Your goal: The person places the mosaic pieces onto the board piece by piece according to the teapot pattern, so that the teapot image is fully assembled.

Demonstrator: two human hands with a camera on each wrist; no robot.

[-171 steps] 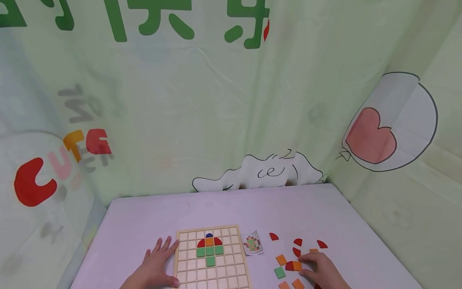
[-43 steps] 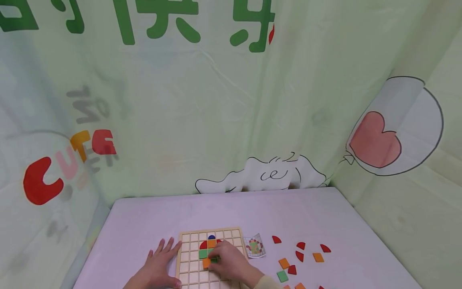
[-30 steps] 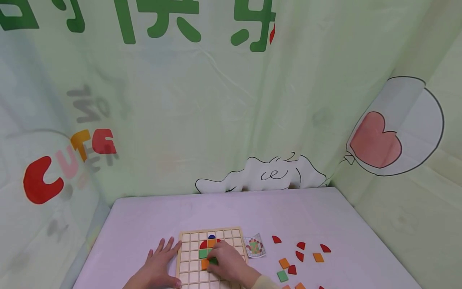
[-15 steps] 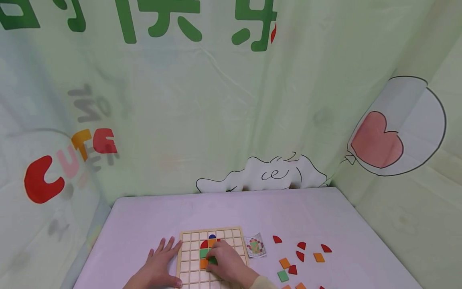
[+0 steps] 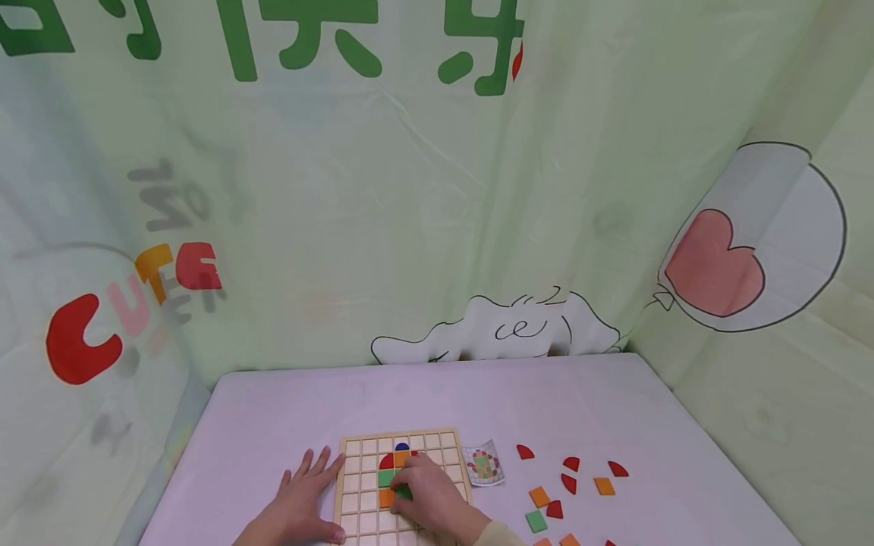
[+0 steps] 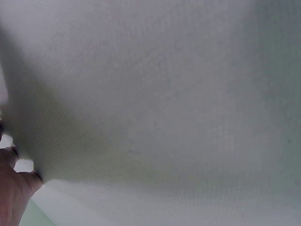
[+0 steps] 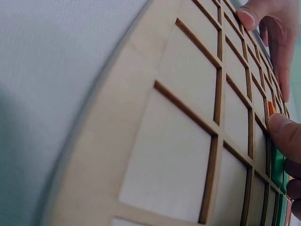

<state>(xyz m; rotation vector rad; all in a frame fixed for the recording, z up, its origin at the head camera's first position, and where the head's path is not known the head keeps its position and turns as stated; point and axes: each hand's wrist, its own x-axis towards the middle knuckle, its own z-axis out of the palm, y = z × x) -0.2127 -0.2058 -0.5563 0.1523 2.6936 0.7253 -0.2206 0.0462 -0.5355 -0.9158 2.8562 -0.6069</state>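
A wooden grid board (image 5: pixel 350 503) lies on the table. My left hand (image 5: pixel 297 500), fingers spread, rests along its left edge; the right wrist view shows the same left hand (image 7: pixel 277 33) at the board's far side. My right hand (image 5: pixel 437 497) bends over the board, thumb and fingers at an orange square tile (image 5: pixel 386 498) beside the lower green square tile (image 5: pixel 403 493). In the right wrist view the thumb touches the orange tile (image 7: pixel 271 108). Above are a green square (image 5: pixel 385 478), a red quarter-circle (image 5: pixel 386 461), another orange square (image 5: pixel 402 459) and a blue half-circle (image 5: pixel 402 447). The right hand covers other pieces.
A pattern card (image 5: pixel 484 463) lies against the board's right side. Further right are scattered red quarter-circles (image 5: pixel 570 483), orange squares (image 5: pixel 604 486) and a green square (image 5: pixel 536 521). A printed curtain (image 5: pixel 307 227) stands behind the table and mostly fills the left wrist view.
My right hand has come from the loose pieces to the board with an orange square tile. Over the last second that tile slid slightly left, beside the lower green square. The left hand stays at the edge.
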